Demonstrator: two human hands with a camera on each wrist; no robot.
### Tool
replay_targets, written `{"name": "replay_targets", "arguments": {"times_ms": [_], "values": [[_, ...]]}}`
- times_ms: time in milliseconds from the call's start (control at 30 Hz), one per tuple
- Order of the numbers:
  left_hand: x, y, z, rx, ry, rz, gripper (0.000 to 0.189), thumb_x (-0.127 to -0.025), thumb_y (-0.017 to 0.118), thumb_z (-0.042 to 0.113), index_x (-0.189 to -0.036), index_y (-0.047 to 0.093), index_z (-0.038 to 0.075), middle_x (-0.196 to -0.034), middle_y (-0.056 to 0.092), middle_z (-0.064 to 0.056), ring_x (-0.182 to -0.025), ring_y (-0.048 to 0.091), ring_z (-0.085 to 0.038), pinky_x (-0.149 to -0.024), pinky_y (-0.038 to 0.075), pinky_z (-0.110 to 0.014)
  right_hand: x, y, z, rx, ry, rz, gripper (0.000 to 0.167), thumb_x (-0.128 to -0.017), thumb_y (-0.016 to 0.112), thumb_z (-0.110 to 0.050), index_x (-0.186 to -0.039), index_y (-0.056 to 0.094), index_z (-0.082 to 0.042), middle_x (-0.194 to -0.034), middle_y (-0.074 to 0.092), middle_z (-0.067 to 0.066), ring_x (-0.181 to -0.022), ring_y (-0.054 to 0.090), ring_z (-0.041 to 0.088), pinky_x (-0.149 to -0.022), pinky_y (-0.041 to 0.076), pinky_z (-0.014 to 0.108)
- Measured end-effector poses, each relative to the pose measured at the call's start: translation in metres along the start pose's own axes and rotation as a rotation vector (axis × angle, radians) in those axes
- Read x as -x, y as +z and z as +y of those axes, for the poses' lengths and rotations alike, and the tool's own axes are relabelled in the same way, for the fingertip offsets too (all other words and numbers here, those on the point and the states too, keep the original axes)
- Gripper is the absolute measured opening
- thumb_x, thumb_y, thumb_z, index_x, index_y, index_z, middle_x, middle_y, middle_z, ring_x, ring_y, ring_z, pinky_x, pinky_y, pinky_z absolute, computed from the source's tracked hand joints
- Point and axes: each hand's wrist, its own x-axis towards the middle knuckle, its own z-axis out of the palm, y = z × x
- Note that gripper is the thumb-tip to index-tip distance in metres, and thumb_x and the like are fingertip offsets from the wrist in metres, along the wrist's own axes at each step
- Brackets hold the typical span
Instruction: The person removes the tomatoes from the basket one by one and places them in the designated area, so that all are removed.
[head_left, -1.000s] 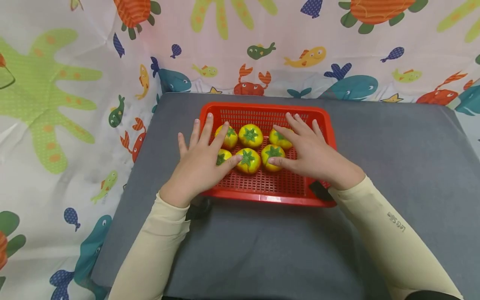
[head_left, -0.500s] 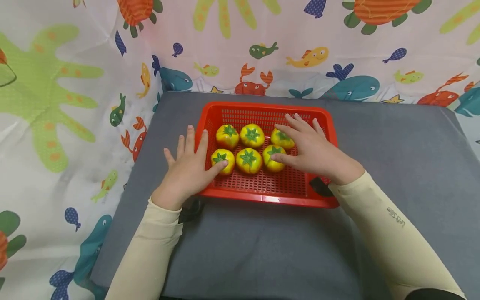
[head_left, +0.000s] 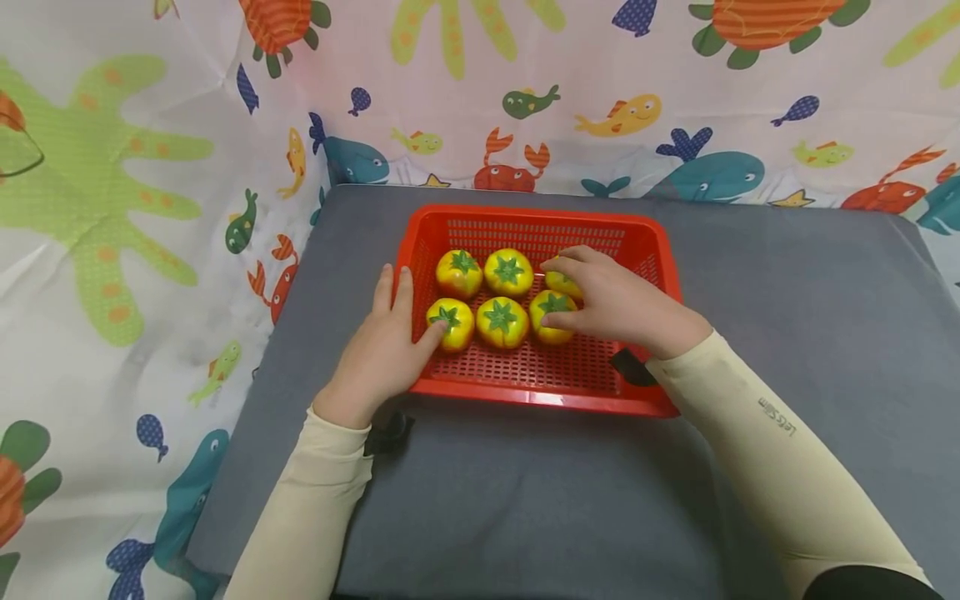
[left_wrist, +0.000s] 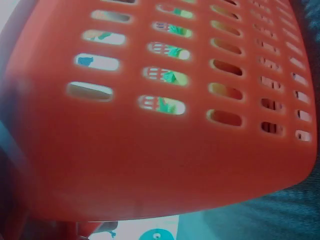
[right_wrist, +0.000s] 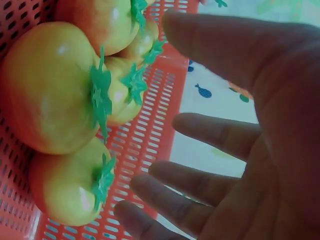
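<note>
A red slotted plastic basket (head_left: 540, 398) holds several round yellow tomatoes (head_left: 502, 325) with green star-shaped tops, standing in two rows. My left hand (head_left: 375, 358) is at the basket's left rim, straight fingers along the outside and the thumb reaching inward over the front-left tomato (head_left: 459, 332). In the left wrist view the basket's slotted wall (left_wrist: 130, 155) fills the picture. Over the two right-hand tomatoes, my right hand (head_left: 626, 304) spreads relaxed fingers, its thumb overlapping the front one (head_left: 551, 335). The right wrist view shows a gap between those fingers and a large tomato (right_wrist: 45, 90).
The basket stands on a grey cloth-covered table (head_left: 540, 492). A curtain (head_left: 450, 100) printed with sea animals hangs behind and along the left. Dark wrist-worn devices sit under both wrists, the right one (head_left: 632, 367) close over the basket's front right corner.
My left hand has moved left off the tomatoes to the basket's left rim, its fingers drawing closer together. My right hand has stayed over the right tomatoes, fingers bending a little downward.
</note>
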Motion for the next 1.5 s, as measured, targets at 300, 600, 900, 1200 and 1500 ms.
{"name": "replay_targets", "arguments": {"times_ms": [300, 600, 900, 1200, 1500], "values": [[0.0, 0.003, 0.002, 0.029, 0.002, 0.021, 0.094, -0.101, 0.058, 0.05, -0.171, 0.006, 0.014, -0.177, -0.001, -0.011, -0.135, 0.055, -0.048, -0.104, 0.049, -0.064, -0.01, 0.007, 0.002, 0.02, 0.011, -0.049, 0.068, -0.084, 0.088, -0.033, -0.145, 0.063, -0.015, -0.133, 0.057, 0.011, -0.116, 0.058, 0.028, -0.096, 0.057, 0.05], [-0.001, 0.004, 0.002, 0.046, 0.006, 0.021, 0.094, -0.101, 0.059, 0.05, -0.171, 0.005, 0.016, -0.177, 0.001, -0.01, -0.13, 0.058, -0.046, -0.102, 0.051, -0.063, -0.017, 0.015, 0.007, 0.099, -0.013, -0.095, 0.067, -0.082, 0.09, -0.028, -0.143, 0.066, -0.013, -0.135, 0.06, 0.013, -0.116, 0.059, 0.029, -0.101, 0.054, 0.052], [-0.001, 0.0, 0.001, 0.064, 0.022, 0.029, 0.094, -0.101, 0.059, 0.049, -0.171, 0.007, 0.016, -0.176, 0.003, -0.011, -0.127, 0.06, -0.045, -0.101, 0.052, -0.062, -0.019, 0.018, 0.01, 0.116, -0.069, -0.084, 0.064, -0.08, 0.092, -0.023, -0.139, 0.069, -0.01, -0.13, 0.065, 0.011, -0.112, 0.061, 0.027, -0.1, 0.055, 0.049], [0.0, 0.001, 0.0, 0.068, 0.011, 0.024, 0.094, -0.101, 0.059, 0.049, -0.171, 0.006, 0.016, -0.177, 0.003, -0.009, -0.122, 0.063, -0.045, -0.098, 0.054, -0.061, -0.022, 0.018, 0.012, 0.129, -0.081, -0.092, 0.062, -0.08, 0.091, -0.024, -0.136, 0.07, -0.01, -0.128, 0.067, 0.01, -0.115, 0.059, 0.028, -0.101, 0.054, 0.05], [-0.002, -0.001, -0.002, 0.015, 0.018, 0.029, 0.093, -0.101, 0.059, 0.048, -0.171, 0.006, 0.014, -0.177, 0.002, -0.012, -0.102, 0.069, -0.042, -0.086, 0.06, -0.056, -0.01, 0.006, 0.007, 0.123, -0.031, -0.068, 0.062, -0.081, 0.088, -0.031, -0.136, 0.069, -0.011, -0.138, 0.059, 0.017, -0.121, 0.057, 0.033, -0.103, 0.052, 0.054]]}}
